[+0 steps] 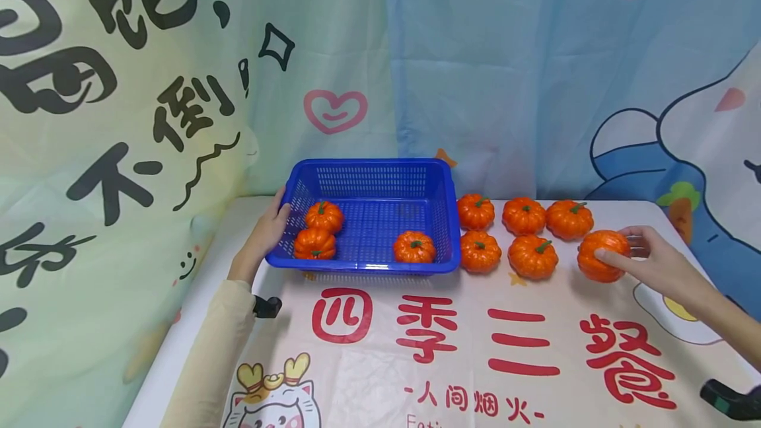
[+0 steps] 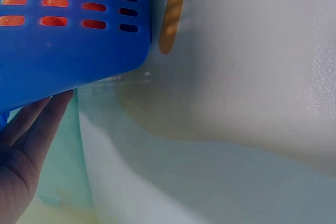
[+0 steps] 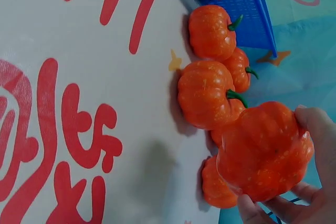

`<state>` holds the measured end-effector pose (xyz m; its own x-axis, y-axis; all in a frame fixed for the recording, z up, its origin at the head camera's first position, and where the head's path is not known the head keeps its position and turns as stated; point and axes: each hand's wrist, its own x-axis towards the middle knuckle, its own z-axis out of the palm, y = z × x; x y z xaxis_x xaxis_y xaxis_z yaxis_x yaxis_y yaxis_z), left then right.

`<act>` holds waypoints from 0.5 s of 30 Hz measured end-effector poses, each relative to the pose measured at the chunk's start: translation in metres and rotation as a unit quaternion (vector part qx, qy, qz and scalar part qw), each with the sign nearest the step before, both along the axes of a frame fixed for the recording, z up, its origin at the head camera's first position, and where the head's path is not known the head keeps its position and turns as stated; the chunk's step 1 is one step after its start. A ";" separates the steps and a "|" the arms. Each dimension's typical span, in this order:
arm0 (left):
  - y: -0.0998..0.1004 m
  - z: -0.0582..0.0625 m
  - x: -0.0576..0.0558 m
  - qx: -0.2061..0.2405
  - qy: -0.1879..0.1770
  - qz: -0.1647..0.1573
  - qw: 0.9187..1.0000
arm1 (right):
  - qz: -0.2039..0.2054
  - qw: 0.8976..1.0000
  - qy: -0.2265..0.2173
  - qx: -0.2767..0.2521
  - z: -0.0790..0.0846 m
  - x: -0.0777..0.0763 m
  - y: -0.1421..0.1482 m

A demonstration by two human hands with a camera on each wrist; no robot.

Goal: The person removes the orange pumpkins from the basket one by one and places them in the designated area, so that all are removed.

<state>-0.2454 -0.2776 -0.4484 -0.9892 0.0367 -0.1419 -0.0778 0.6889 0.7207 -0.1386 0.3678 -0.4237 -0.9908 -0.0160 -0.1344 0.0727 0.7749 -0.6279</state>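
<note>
One orange mini pumpkin (image 1: 599,257), pinched between the right hand's (image 1: 660,257) thumb and fingers, lies well right of the blue basket (image 1: 368,267), five loose pumpkins (image 1: 533,257) between; the left hand (image 1: 265,231), fingers nearly straight, touches the basket's left side. Squat, without clear long axis, its stem is hidden.
</note>
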 end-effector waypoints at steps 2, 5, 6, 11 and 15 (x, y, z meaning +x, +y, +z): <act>0.000 0.000 0.000 0.000 0.000 0.000 1.000 | 0.007 1.000 0.020 0.002 -0.001 -0.001 0.000; 0.000 0.000 0.000 -0.001 0.001 0.000 1.000 | 0.020 0.999 0.040 0.004 -0.004 -0.001 0.000; 0.000 0.000 0.000 -0.001 0.000 0.000 1.000 | 0.022 0.999 0.046 0.007 -0.004 -0.001 0.000; 0.000 0.001 0.000 0.001 0.000 -0.001 1.000 | 0.014 0.998 0.060 0.019 -0.008 0.000 -0.004; 0.000 0.000 0.000 -0.001 0.000 -0.002 1.000 | 0.005 0.997 0.072 0.012 -0.013 0.001 -0.005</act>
